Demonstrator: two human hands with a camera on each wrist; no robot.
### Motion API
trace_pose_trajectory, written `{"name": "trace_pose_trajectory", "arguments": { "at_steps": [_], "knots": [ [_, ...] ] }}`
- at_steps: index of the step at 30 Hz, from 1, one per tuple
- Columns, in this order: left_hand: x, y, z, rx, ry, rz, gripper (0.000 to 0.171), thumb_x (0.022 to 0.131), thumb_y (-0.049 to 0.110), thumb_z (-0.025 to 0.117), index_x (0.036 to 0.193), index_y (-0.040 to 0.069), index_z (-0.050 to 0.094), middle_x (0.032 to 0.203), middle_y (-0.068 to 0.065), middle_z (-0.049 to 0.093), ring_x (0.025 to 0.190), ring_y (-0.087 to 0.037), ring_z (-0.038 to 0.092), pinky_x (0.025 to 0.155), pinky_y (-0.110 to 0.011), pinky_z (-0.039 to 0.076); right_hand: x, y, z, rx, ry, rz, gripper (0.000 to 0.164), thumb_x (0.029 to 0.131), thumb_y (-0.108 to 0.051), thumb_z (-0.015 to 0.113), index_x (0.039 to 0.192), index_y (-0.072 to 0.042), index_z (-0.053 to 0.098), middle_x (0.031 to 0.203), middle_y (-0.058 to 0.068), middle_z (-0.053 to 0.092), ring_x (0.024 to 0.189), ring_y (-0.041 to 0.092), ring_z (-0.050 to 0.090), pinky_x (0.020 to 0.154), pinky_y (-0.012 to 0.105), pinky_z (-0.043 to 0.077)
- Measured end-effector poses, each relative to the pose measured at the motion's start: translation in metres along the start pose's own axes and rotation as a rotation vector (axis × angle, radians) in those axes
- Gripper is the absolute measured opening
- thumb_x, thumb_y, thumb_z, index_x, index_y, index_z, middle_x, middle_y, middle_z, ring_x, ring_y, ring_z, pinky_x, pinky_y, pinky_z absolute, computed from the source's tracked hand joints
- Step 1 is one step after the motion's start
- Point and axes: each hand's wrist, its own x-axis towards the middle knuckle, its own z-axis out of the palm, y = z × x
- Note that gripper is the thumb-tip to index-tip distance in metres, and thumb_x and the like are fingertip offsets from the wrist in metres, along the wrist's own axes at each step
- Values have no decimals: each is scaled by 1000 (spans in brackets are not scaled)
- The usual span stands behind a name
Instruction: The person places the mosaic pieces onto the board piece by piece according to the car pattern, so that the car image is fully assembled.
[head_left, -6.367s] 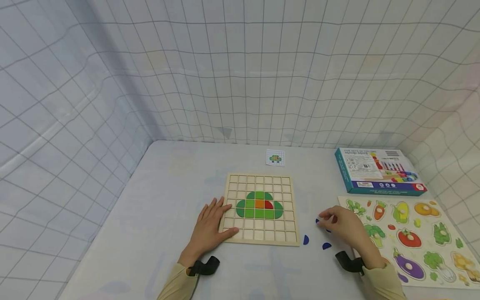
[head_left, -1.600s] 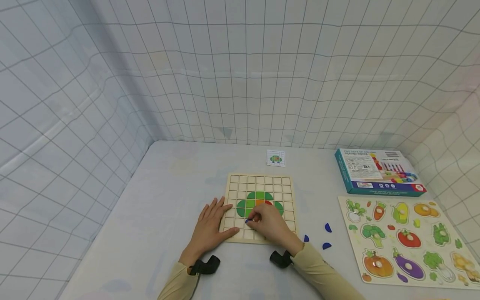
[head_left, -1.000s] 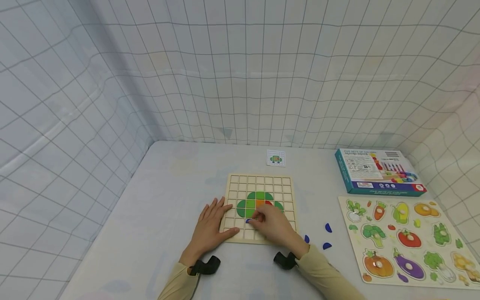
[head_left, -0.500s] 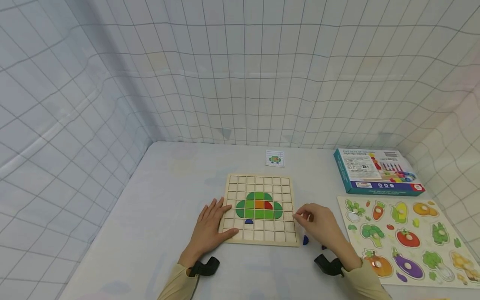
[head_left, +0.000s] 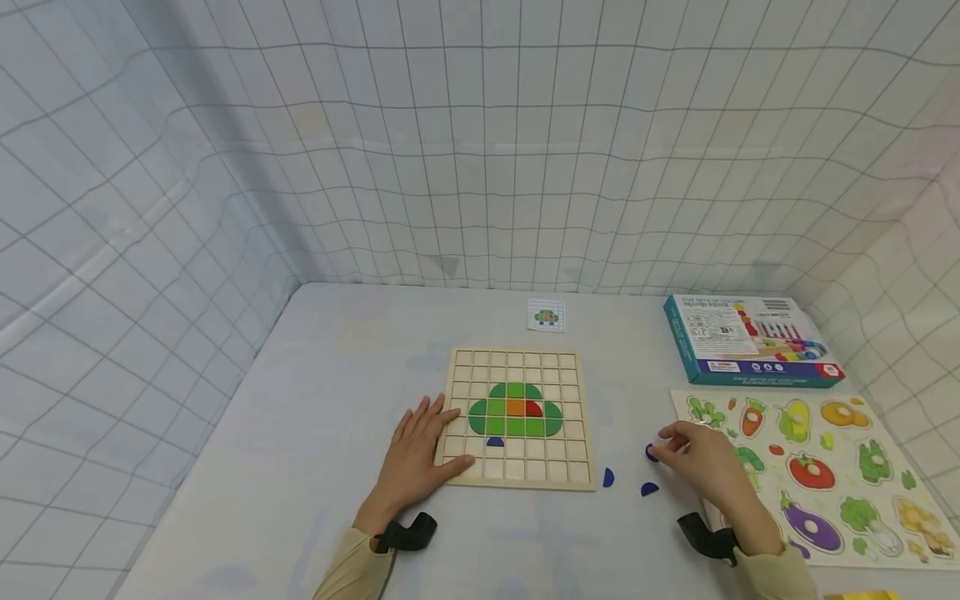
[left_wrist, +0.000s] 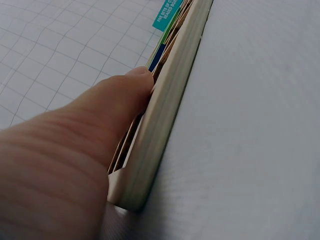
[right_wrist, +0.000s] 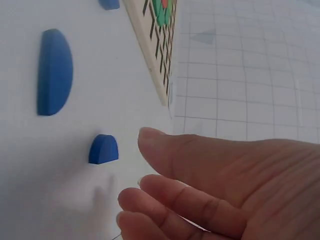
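A wooden grid board [head_left: 566, 472] bears green, orange and red tiles in a car-like shape, with a blue half-circle piece [head_left: 496, 442] below its left part. My left hand [head_left: 416, 458] rests on the board's left edge, fingers spread; in the left wrist view the thumb [left_wrist: 117, 95] lies over the rim. Right of the board lie two loose blue half-circles, one near its corner [head_left: 608, 477] and another [head_left: 649, 488] farther right. My right hand [head_left: 705, 462] is over a third blue half-circle [right_wrist: 104, 149]; the right wrist view shows thumb and fingers parted, apart from that piece.
A small pattern card [head_left: 546, 317] lies behind the board. At the right are a teal-sided toy box [head_left: 750, 342] and a vegetable puzzle board [head_left: 840, 433], partly under my right forearm. A yellow thing [head_left: 870, 595] shows at the bottom edge. Grid-patterned cloth [head_left: 480, 167] walls the table.
My right hand brought a blue half-circle from the right onto the board, let go of it below the green tiles, and moved back right to the loose pieces. My left hand stayed put.
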Motion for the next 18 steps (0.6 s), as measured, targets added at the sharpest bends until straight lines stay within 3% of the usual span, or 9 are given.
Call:
{"name": "trace_pose_trajectory", "arguments": {
  "at_steps": [9,18],
  "knots": [
    [0,-3,1,1,-8,-3,77,81,60,64,140,14,46,153,-11,27,142,-28,14,113,-46,7,3,6,12,-19,-21,68,22,80,-18,76,93,-3,69,73,2,56,69,20,49,60,31,42],
    [0,-3,2,0,7,6,77,80,59,66,139,13,47,152,-12,29,141,-30,16,113,-46,9,7,1,19,-22,-10,29,15,81,-17,75,85,-5,67,69,1,53,66,19,48,57,30,41]
  ]
}}
